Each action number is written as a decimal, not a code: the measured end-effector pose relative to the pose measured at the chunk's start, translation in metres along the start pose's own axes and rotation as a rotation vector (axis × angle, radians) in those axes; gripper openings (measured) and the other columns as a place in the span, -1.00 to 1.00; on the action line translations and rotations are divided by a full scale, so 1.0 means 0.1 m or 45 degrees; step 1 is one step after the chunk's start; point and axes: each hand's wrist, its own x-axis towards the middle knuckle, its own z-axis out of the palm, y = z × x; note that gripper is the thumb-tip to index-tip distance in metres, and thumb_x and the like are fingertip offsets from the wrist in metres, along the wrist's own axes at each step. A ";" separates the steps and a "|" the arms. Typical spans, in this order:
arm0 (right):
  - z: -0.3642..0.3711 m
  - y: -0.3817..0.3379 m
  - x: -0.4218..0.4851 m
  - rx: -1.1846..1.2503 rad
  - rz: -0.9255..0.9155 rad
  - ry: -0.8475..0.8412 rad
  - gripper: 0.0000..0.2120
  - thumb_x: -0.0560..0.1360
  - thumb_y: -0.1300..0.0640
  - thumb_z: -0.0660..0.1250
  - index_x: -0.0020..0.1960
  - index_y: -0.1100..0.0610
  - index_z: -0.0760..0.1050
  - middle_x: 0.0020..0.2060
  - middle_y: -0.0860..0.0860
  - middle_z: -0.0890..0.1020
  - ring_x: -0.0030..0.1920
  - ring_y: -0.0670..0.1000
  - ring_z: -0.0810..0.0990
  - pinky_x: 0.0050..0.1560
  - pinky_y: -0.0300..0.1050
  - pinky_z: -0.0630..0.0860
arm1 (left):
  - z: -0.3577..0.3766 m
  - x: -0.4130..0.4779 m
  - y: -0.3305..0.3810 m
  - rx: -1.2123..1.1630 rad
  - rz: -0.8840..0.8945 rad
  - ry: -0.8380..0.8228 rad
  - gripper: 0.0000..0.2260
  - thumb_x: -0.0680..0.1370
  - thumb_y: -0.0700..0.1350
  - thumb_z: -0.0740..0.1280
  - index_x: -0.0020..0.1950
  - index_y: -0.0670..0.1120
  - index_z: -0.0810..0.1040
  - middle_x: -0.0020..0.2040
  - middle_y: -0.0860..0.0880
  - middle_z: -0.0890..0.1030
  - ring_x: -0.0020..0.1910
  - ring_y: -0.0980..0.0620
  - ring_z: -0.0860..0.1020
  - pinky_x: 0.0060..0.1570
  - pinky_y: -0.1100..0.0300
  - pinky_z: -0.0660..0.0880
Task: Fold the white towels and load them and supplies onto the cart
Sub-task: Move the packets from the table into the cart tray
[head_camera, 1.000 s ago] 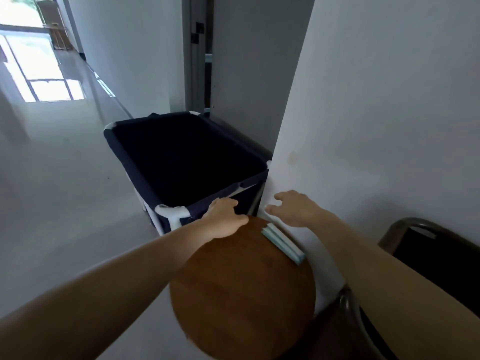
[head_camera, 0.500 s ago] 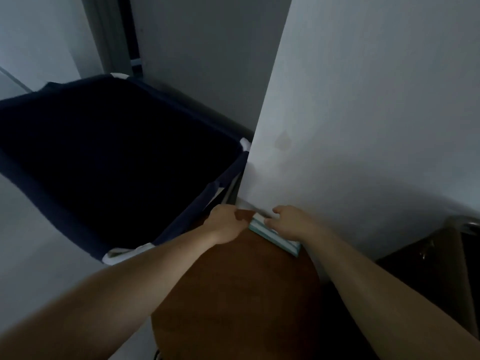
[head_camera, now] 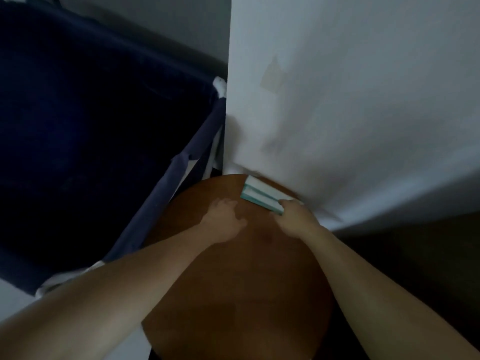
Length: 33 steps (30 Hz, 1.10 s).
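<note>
View: head camera, looking down; dim and a bit blurred.
Supplies: two thin teal-and-white packs [head_camera: 257, 194] stacked flat at the far edge of the round wooden table [head_camera: 233, 294], touching the white wall [head_camera: 350, 100].
Right hand [head_camera: 296, 219]: fingers curled over the near end of the packs, gripping them; the packs are not lifted yet.
Left hand [head_camera: 223, 222]: released, fingers loose, resting on the tabletop just beside the packs, holding nothing.
Cart [head_camera: 161, 193]: navy fabric bin on a white frame, left of the table and hard against it; the inside is too dark to read.
Progress: judged as a supply pickup just starting. The packs have yet to go across into the cart. Nothing of the folding shows here, so I cannot tell how much is done.
</note>
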 end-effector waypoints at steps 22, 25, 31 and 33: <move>0.88 0.68 1.24 -0.297 -0.196 0.226 -0.63 0.62 0.09 0.16 0.42 0.01 0.36 0.23 0.03 0.56 0.19 0.14 0.50 0.14 0.02 0.39 | 0.87 1.05 -0.28 -0.280 -0.383 0.135 -0.63 0.57 -0.07 0.35 0.35 -0.17 0.51 0.31 -0.13 0.53 0.31 -0.10 0.48 0.33 0.03 0.39; 0.89 0.62 1.13 -0.024 -0.233 0.324 -0.68 0.64 0.09 0.18 0.36 0.09 0.48 0.14 0.10 0.63 0.11 0.18 0.54 0.11 0.04 0.41 | 0.85 1.04 -0.31 -0.371 -0.402 0.167 -0.64 0.58 -0.08 0.34 0.36 -0.15 0.51 0.31 -0.12 0.54 0.29 -0.08 0.49 0.33 0.05 0.40; 0.85 0.40 0.89 0.763 -0.135 0.262 -0.76 0.62 0.05 0.28 -0.06 0.20 0.59 -0.29 0.11 0.60 -0.20 0.11 0.56 -0.22 -0.08 0.35 | 0.78 1.08 -0.23 -1.039 -0.498 0.228 -0.67 0.60 -0.09 0.34 0.34 -0.19 0.53 0.26 -0.14 0.58 0.24 -0.08 0.54 0.31 0.01 0.45; 0.87 0.34 0.83 0.934 -0.084 0.187 -0.76 0.60 0.08 0.31 -0.15 0.21 0.58 -0.32 0.11 0.59 -0.24 0.09 0.55 -0.22 -0.06 0.37 | 0.78 1.05 -0.19 -1.212 -0.478 0.184 -0.85 0.61 -0.10 0.32 0.14 -0.10 0.61 0.08 -0.06 0.66 0.06 0.02 0.60 0.02 0.18 0.54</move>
